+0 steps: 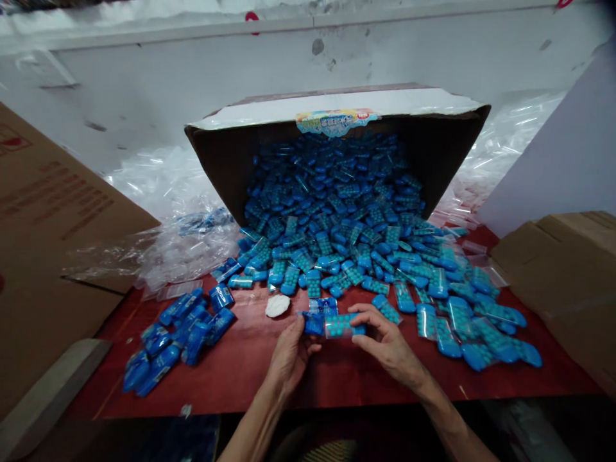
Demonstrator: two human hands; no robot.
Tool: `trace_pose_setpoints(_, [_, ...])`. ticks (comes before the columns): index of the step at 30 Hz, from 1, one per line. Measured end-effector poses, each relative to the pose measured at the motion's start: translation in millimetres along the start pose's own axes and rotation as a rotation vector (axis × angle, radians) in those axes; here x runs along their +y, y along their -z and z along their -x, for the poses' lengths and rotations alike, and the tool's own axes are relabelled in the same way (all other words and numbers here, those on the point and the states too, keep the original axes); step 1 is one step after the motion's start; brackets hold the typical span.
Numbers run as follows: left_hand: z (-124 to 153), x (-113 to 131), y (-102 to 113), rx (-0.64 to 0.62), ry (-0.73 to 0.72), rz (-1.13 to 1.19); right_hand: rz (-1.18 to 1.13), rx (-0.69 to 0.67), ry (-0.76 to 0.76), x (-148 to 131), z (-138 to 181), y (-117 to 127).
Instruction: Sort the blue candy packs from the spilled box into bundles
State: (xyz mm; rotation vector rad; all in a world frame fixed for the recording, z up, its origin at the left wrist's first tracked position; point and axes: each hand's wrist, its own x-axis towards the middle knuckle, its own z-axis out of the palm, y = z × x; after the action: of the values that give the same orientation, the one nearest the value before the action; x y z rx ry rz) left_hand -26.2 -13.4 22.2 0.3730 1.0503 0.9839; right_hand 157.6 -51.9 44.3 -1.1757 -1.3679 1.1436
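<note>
Gripping one blue pack (337,325), left hand (289,353) and right hand (387,343) closed fingers round its ends; the tipped carton (216,167) lay at twelve o'clock.

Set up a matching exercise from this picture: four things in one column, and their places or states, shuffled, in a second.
Things:
1. cardboard box
2. blue pack in a clear sleeve
3. white scrap
4. clear bags

Places or states:
A. lies on the red table, just beyond the left hand
B. heaped on both sides of the box
C. tipped on its side, with a heap of blue packs spilling out
D. gripped between the left hand and the right hand

Pairs: 1-C, 2-D, 3-A, 4-B
</note>
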Motion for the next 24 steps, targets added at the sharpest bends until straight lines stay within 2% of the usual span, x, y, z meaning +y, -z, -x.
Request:
trace_pose_setpoints(12, [-0.2, -2.2, 4.0, -0.045, -0.009, -0.016, 0.121, 0.002, 0.019, -3.3, 0.0, 0.6])
trace_pose_setpoints(20, [3.7, 2.2, -2.6, -0.080, -0.019, -0.064, 0.127, 0.041, 0.000, 0.2, 3.2, -4.0])
trace_pose_setpoints(24, [4.0, 2.1, -0.2, -0.052, 0.013, -0.036, 0.126, 0.029, 0.006, -0.3, 3.7, -4.0])
